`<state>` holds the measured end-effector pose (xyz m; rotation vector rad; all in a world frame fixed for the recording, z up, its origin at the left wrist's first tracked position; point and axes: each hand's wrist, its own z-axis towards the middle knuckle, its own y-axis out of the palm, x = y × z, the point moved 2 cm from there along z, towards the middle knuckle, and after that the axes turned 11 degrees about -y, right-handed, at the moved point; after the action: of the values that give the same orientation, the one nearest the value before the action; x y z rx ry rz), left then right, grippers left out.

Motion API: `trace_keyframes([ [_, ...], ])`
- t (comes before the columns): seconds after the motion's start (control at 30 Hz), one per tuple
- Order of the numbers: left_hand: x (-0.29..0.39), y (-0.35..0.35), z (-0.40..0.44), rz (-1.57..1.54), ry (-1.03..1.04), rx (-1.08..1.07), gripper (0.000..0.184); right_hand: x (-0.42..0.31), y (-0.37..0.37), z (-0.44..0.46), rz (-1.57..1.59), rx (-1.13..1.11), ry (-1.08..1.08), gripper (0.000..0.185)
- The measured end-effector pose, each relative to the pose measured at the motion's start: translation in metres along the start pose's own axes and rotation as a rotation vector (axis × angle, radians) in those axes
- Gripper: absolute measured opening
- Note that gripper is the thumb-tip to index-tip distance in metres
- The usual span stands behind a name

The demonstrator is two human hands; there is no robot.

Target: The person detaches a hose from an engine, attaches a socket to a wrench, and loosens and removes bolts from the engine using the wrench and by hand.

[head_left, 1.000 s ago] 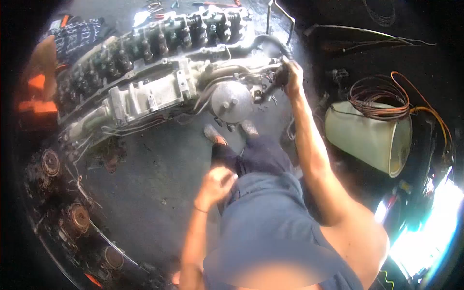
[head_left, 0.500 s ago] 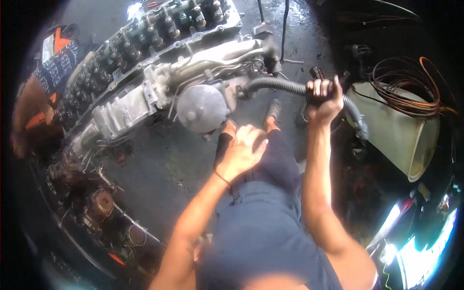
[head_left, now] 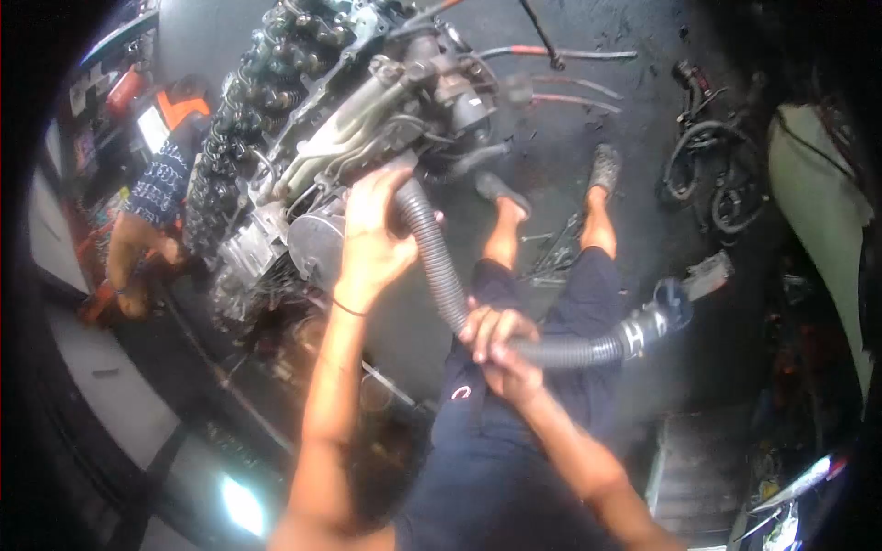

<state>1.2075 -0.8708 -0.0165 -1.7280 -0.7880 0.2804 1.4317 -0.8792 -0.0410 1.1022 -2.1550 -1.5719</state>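
In the head view, a grey corrugated hose (head_left: pixel 432 253) is held in front of the body, over the thighs and beside the engine (head_left: pixel 344 138). Its upper stretch is wrapped by the left hand (head_left: pixel 372 230), whose grip is closed around the ribs with fingertips showing on the far side. Whether that end is joined to the engine cannot be told, as it is hidden by the hand. At the bend, the hose is clasped by the right hand (head_left: pixel 501 342), with the fingers curled over it. From there the free stretch is carried sideways to a dark end fitting (head_left: pixel 672 308). The spacing of the two grips is probably explained by the hose's limpness: the upper part is steadied while the bend and the heavier-looking end are borne from below.

On the floor, a cable bundle (head_left: pixel 682 168) is laid well apart from the feet, perhaps so that standing room is left. Beyond the engine's left side, a co-worker's arm (head_left: pixel 129 253) is seen, apart from the hose; what is handled there cannot be made out.
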Motion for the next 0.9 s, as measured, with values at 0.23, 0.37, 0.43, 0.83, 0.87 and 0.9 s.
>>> trace_keyframes([
  [0.23, 0.007, 0.009, 0.017, 0.183, 0.021, -0.125, 0.045, 0.011, -0.041, -0.019, 0.167, 0.06, 0.082, 0.011],
  [0.37, 0.014, -0.031, 0.039, 0.024, -0.206, -0.498, 0.051, 0.024, -0.053, -0.026, 0.196, 0.041, 0.118, 0.008],
  [0.43, 0.016, -0.049, 0.058, -0.147, -0.21, -0.514, 0.048, 0.03, -0.05, -0.025, 0.186, -0.081, 0.134, 0.006],
  [0.83, 0.052, 0.051, 0.034, 1.075, 0.338, -0.676, 0.019, 0.057, -0.057, -0.018, -0.133, -0.268, 0.111, 0.011],
  [0.87, 0.048, 0.053, 0.031, 1.065, 0.341, -0.663, 0.019, 0.061, -0.06, -0.019, -0.163, -0.255, 0.099, 0.011],
  [0.9, 0.044, 0.055, 0.03, 1.051, 0.394, -0.564, 0.019, 0.065, -0.064, -0.019, -0.192, -0.24, 0.084, 0.01],
])
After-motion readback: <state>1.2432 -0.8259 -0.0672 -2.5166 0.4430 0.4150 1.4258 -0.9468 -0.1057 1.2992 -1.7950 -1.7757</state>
